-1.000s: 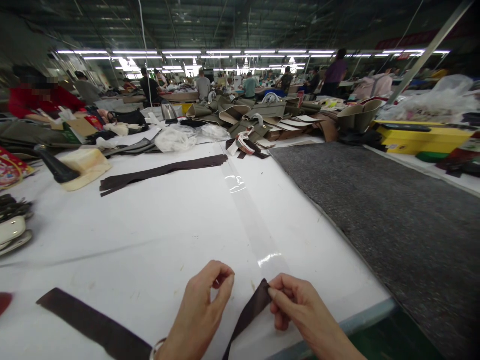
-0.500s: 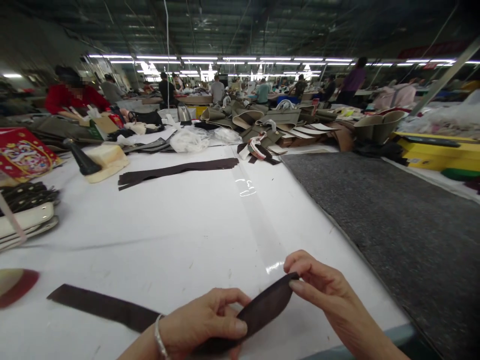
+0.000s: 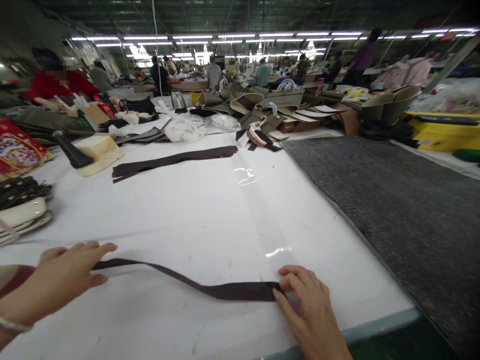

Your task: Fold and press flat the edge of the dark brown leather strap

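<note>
A long dark brown strip (image 3: 240, 291), leather-like, runs in a wave across the white table between my hands. My right hand (image 3: 305, 302) pinches its right end between thumb and fingertips, low over the table near the front edge. At the left, my left hand (image 3: 69, 275) has the other end between thumb and fingers; its index finger sticks out and the palm hides the very tip. A bracelet (image 3: 15, 325) circles my left wrist. Farther back on the table lies a bundle of similar dark strips (image 3: 176, 161).
A pale block with a black-handled tool (image 3: 75, 152) stands at the back left. A round red and cream object (image 3: 15, 280) is partly behind my left hand. Grey felt (image 3: 375, 200) covers the right side. Bag pieces (image 3: 262, 100) are heaped behind; a person in red (image 3: 60, 82) works at far left.
My left hand has moved far left along the strip, which now stretches between both hands instead of being bent close together. My right hand has lowered slightly, still pinching its end.
</note>
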Demonstrator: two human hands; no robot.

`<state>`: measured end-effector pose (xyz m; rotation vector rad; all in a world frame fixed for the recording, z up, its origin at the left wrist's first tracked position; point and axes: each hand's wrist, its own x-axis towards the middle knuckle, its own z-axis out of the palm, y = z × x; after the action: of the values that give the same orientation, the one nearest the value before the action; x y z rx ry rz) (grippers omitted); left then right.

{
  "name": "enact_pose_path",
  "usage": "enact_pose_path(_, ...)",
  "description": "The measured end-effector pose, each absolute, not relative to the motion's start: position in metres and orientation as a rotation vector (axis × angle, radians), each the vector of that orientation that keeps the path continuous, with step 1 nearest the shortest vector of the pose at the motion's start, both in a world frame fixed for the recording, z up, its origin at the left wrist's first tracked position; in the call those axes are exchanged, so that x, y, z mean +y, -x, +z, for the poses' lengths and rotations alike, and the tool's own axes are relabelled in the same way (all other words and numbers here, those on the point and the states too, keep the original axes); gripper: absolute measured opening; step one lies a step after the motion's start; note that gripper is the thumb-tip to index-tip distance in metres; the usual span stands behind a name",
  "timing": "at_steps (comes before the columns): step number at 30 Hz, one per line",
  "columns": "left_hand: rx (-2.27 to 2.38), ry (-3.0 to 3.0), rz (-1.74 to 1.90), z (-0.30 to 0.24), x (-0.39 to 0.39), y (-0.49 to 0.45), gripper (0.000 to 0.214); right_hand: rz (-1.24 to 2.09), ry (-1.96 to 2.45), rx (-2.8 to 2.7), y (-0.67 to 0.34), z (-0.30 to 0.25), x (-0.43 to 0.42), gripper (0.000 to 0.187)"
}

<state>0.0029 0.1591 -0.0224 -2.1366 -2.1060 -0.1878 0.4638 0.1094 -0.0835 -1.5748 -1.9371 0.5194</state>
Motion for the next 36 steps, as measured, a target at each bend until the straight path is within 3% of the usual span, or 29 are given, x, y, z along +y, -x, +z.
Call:
enact_pose_path(3,-1.644,2.053,-0.126,-0.023,0.146,-0.050,0.049,0.396,1.561,-1.989,-0.458,-0.090,0.107,0.004)
enact_pose_path(6,-1.232,2.607,-0.297,-0.028,0.127,-0.145,0.045,0.372,1.575,-2.019,-0.459,-0.093,0.105,0.005)
enact_pose_path(9,-1.101,2.693,-0.640,-0.048,0.113,-0.229,0.034,0.394,1.601,-2.028,-0.465,-0.093,0.106,0.012)
enact_pose_path(14,-0.997,2.657,-0.727,-0.082,0.109,-0.269,0.040,0.520,1.497,-2.164,-0.480,-0.080,0.120,0.042)
enact_pose_path(16,-1.000,2.649,-0.733,-0.086,0.109,-0.268,0.040,0.647,1.394,-2.262,-0.484,-0.071,0.130,0.044)
enact_pose_path(21,-1.042,2.638,-0.717,-0.087,0.111,-0.273,0.041,0.828,1.248,-2.406,-0.483,-0.057,0.151,0.036)
enact_pose_path(26,-1.066,2.600,-0.743,-0.093,0.112,-0.278,0.042,0.549,1.149,-2.601,-0.482,-0.070,0.160,0.009)
enact_pose_path(29,-1.053,2.600,-0.745,-0.096,0.113,-0.277,0.040,0.342,1.071,-2.661,-0.483,-0.080,0.162,0.011)
enact_pose_path(36,-1.039,2.575,-0.727,-0.099,0.115,-0.278,0.040,0.231,1.162,-2.583,-0.478,-0.090,0.158,0.014)
